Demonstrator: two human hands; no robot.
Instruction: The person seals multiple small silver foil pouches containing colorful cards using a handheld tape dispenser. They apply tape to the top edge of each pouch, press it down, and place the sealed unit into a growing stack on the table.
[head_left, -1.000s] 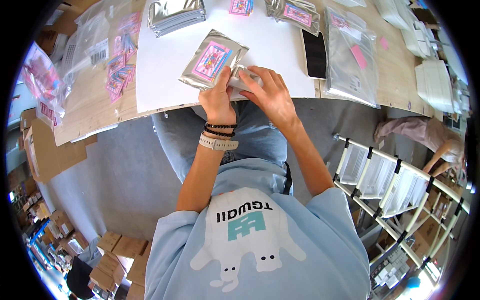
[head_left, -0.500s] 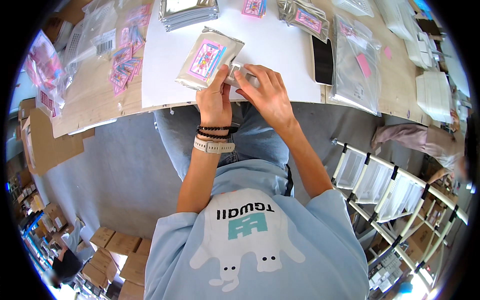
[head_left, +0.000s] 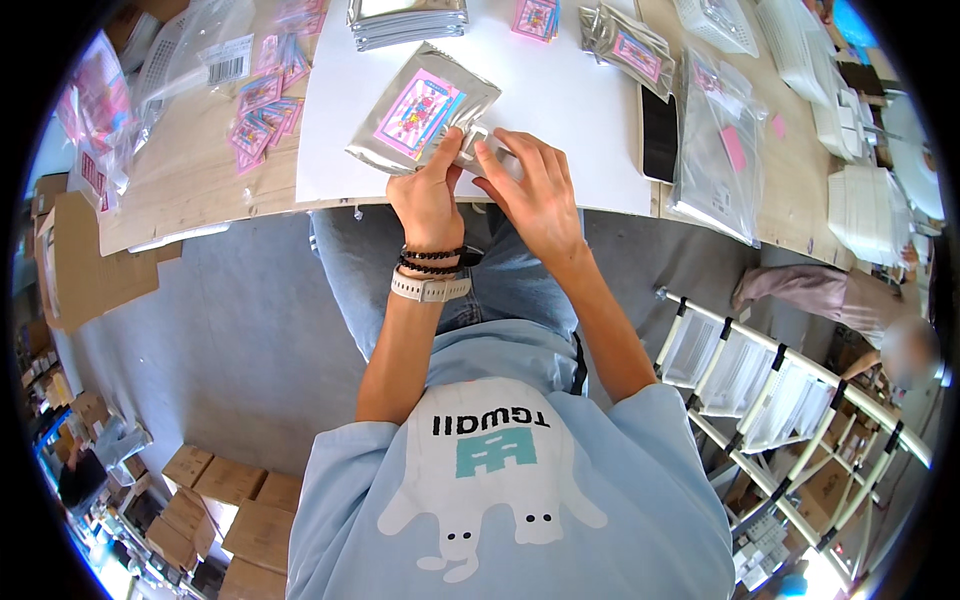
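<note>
A silver foil pouch [head_left: 395, 95] with a pink and blue picture card [head_left: 420, 112] on its front is tilted above the white sheet [head_left: 590, 165]. My left hand [head_left: 425, 205] grips the pouch at its lower right corner, thumb on top. At that same edge is a small whitish block-shaped tool [head_left: 507, 160], held in the closed fingers of my right hand [head_left: 545, 200]. Its far end, by my left thumb, meets the edge of the pouch. My fingers hide part of the tool, and its exact kind does not show.
A stack of foil pouches [head_left: 410, 30] and a pile of cards [head_left: 536, 18] lie at the back. More foil pouches [head_left: 630, 50], a black phone [head_left: 657, 135] and a clear plastic bag [head_left: 715, 150] are on the right. Loose cards [head_left: 265, 125] lie left. A pipe rack [head_left: 790, 365] stands beside me.
The whole view has shifted slightly, with the table items appearing further right. Both hands keep their hold on the pouch and the tool, almost unchanged.
</note>
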